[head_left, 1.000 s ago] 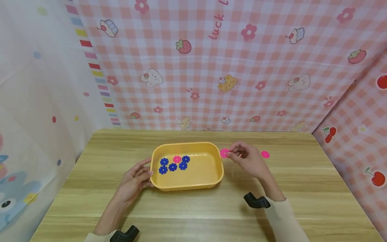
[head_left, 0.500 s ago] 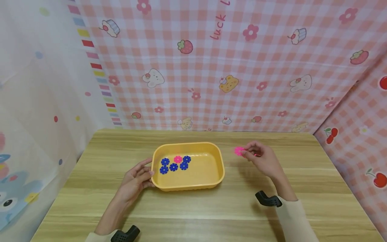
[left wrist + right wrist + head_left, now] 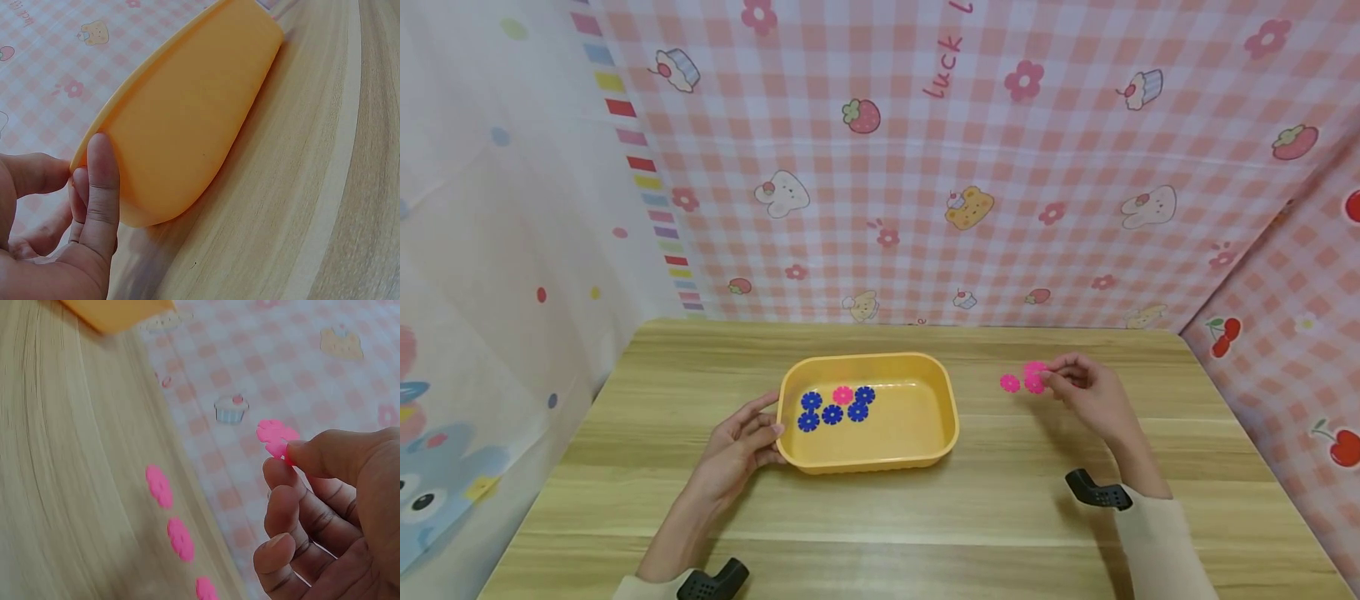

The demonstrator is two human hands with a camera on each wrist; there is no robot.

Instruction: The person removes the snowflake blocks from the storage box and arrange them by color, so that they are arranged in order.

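My left hand (image 3: 741, 450) grips the left rim of a yellow plastic basin (image 3: 880, 463); in the left wrist view its thumb and fingers pinch the basin's edge (image 3: 181, 112). Blue snowflake discs (image 3: 832, 415) and a single pink snowflake disc (image 3: 842, 395) lie in the basin's left half. To the right, my right hand (image 3: 1090, 396) pinches another pink snowflake disc (image 3: 275, 434) between thumb and index finger, held above the table. Below it, pink discs lie in a row on the wood, one at the left (image 3: 1010, 383); the right wrist view shows three (image 3: 181, 539), the last cut off.
A wooden table (image 3: 880, 533) bears everything. A pink checked cloth (image 3: 880, 167) hangs along its back edge, with patterned cloths at both sides. Black wrist cameras (image 3: 1097, 490) are strapped to both forearms.
My right hand has moved right, away from the basin, with the pinched pink disc. Pink discs on the table have come into view left of it. The left hand keeps its hold.
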